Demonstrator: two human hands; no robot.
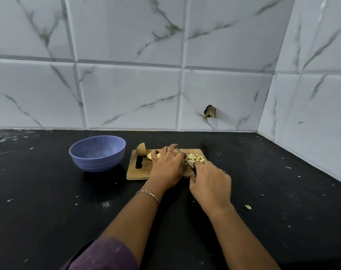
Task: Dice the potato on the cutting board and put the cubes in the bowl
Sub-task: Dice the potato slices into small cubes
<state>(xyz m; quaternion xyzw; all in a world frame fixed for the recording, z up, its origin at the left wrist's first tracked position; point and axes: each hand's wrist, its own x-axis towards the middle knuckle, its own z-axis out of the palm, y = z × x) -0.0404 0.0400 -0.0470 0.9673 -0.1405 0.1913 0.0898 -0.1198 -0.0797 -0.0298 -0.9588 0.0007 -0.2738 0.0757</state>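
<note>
I see the board [138,173] mid counter [48,191], w/ the bowl [95,162] just L of it, not touching. The wall [126,94] runs behind both & wraps round on the R. On the board: potato half [141,149] at the far-L corner, potato slice [149,156] just near of it under the L hand [166,166], cubes [196,157] piled at the far-R end. The R hand [210,182] is at the board's near-R edge, w/ the knife [191,164] between the hands. One stray bit [248,207] lies on the counter near-R, well apart from the board.

**No legible text**

Nothing readable in view. The bowl [97,160], at 9 o'clock of the cutting board [138,173], shows no print, and neither does the board. The dark spot [210,112] on the wall at 1 o'clock is possibly a hole, not lettering.
</note>
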